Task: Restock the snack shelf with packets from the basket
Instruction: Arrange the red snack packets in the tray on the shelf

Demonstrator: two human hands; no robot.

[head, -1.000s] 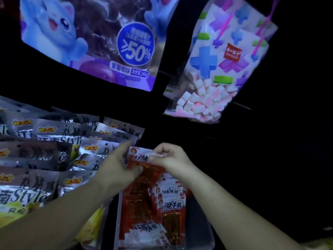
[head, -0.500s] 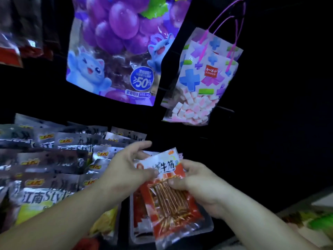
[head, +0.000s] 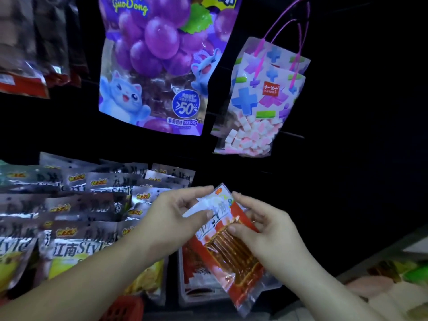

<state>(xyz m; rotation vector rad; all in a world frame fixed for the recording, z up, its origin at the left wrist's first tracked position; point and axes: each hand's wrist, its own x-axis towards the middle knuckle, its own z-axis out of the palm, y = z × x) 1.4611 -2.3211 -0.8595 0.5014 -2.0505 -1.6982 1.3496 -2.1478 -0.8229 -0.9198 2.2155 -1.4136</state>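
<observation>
the left hand [head: 176, 218] pinches the white top corner of a red and clear plastic packet of brown snack sticks [head: 231, 251] between thumb and fingers. the right hand [head: 261, 228] grips the same packet along its right edge, thumb on the front and fingers behind. both hands are thus clamped on the one packet, which hangs tilted in the air at about 5 o'clock, above a clear plastic tray [head: 183, 295] that holds more red packets.

as i judge it, the film looks slick and the pinch at the corner is small, so the packet could slip. its lower end reaches past the tray's front, and if let go early it might slide off the shelf. pushed in askew, it could catch the tray wall or crumple the packets below. the left forearm lies over the silver foil packets with yellow labels [head: 104, 205] at 9 o'clock and could drag one out.

at 10 o'clock hang dark packets with red bottoms [head: 23, 66]. at 7 o'clock sits a red object [head: 125, 306], perhaps the basket; i cannot tell. at 12 o'clock hangs a large purple grape-printed bag with blue cats [head: 157, 66], and at 1 o'clock a clear bag of pink and white cubes on pink cords [head: 261, 107]. neither blocks the tray.
</observation>
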